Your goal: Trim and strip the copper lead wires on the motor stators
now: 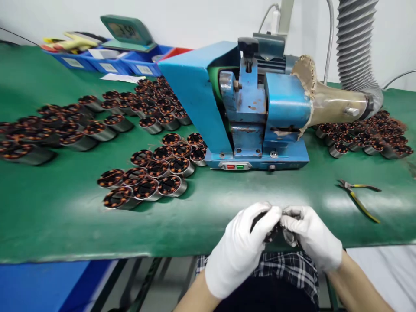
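The green bench [71, 225] carries clusters of copper-wound metal cylinders [145, 189], a blue machine [287, 97], blue bins [110, 66] and pliers [349, 186].

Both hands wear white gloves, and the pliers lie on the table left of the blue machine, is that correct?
Wrong side: in the head view, the pliers lie right of the blue machine on the table. The left hand and right hand do wear white gloves.

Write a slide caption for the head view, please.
Gloved hands hold a dark part at a green table, before a blue machine and copper-wound cylinders.
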The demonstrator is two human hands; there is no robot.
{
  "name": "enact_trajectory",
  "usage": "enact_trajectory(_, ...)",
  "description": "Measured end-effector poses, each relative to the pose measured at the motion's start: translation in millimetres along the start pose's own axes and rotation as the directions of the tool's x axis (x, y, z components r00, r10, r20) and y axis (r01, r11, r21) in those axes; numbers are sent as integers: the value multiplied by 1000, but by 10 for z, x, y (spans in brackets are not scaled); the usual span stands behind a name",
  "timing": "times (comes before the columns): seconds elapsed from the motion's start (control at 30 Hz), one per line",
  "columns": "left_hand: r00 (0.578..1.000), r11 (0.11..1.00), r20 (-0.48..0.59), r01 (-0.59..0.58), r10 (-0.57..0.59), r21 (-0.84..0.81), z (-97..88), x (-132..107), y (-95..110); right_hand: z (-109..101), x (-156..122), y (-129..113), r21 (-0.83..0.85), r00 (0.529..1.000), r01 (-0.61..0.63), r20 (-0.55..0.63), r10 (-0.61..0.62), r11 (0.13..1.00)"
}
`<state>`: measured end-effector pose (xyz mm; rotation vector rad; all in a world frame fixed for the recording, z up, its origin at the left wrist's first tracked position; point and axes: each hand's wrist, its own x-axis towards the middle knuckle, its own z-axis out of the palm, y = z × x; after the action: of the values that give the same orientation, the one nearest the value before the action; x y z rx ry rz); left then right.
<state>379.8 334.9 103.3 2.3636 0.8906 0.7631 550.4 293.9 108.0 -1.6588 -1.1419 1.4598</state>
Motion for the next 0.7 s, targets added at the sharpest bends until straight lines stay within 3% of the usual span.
enact_trajectory(0.07, 1000, 1000, -3, -27, 27, -2, 90, -8, -58, -26, 75, 27, -15, 994, -46, 98, 48, 999)
enact_trajectory(0.17, 999, 999, 45, 2, 0, -45, 138, 9, -160, -66, 150, -78, -112, 994, -13, 104, 25, 994)
enact_trajectory(0.23, 998, 998, 65, 21, -17, -53, 128, 28, -215, -118, 155, -209, -372, 987, 123, 140, -75, 920)
enact_trajectory(0.27, 997, 998, 75, 28, -23, -55, 118, 36, -236, -167, 144, -269, -553, 970, 226, 201, -136, 802)
enact_trajectory(0.3, 996, 998, 83, 32, -28, -56, 109, 41, -252, -239, 127, -311, -710, 943, 328, 283, -173, 623)
enact_trajectory(0.37, 994, 997, 98, 48, -42, -59, 95, 46, -267, -468, 78, -313, -861, 899, 436, 403, -172, 261)
enact_trajectory(0.4, 993, 996, 106, 58, -51, -64, 90, 47, -267, -626, 47, -265, -882, 898, 434, 407, -170, 184)
enact_trajectory(0.47, 989, 994, 127, 86, -76, -73, 76, 48, -246, -1005, -28, -88, -916, 921, 359, 316, -229, 179)
enact_trajectory(0.57, 988, 992, 126, 103, -94, -69, 25, 74, -155, -1561, -156, 258, -937, 915, 153, 14, -404, 315)
enact_trajectory(0.63, 993, 995, 93, 82, -77, -54, -22, 116, -69, -1790, -226, 449, -944, 878, -64, -207, -431, 324)
enact_trajectory(0.7, 994, 998, 96, 60, -58, -13, -55, 176, 10, -1863, -261, 578, -935, 856, -242, -332, -396, 259)
